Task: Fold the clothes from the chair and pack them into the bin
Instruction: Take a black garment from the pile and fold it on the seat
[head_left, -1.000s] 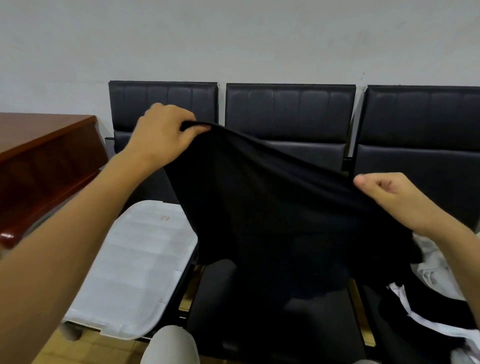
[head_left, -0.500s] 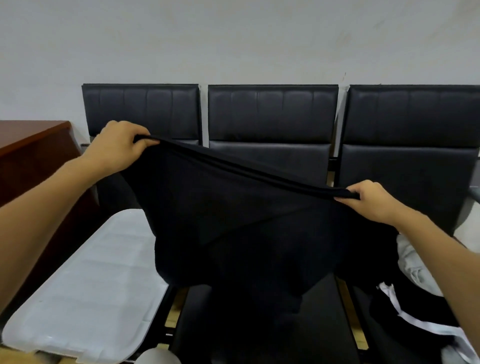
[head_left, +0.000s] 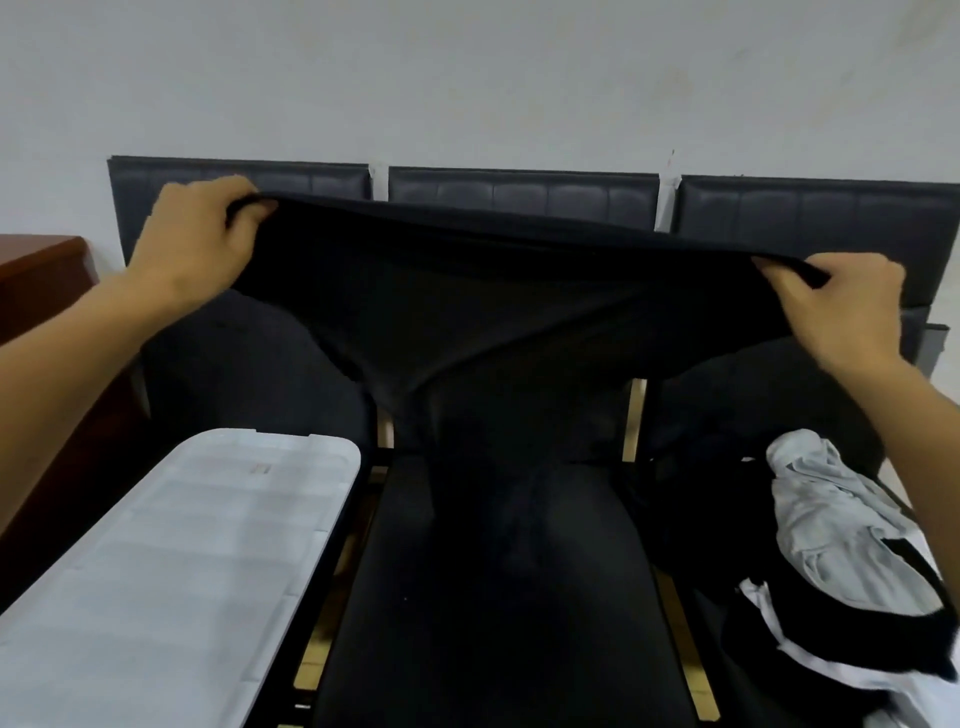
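Lying nearest, a white bin lid (head_left: 171, 566) covers the left seat, with a clothes pile (head_left: 852, 545) on the right seat. Beyond, the left hand (head_left: 195, 236) and right hand (head_left: 841, 299) pinch a black garment's (head_left: 493, 301) top edge, fingers curled over it, above the middle chair (head_left: 498, 597).

A garment (head_left: 493, 312) spans the frame's middle; bin lid (head_left: 171, 571) lies lower left, clothes pile (head_left: 831, 545) lower right, chairs (head_left: 519, 192) behind.
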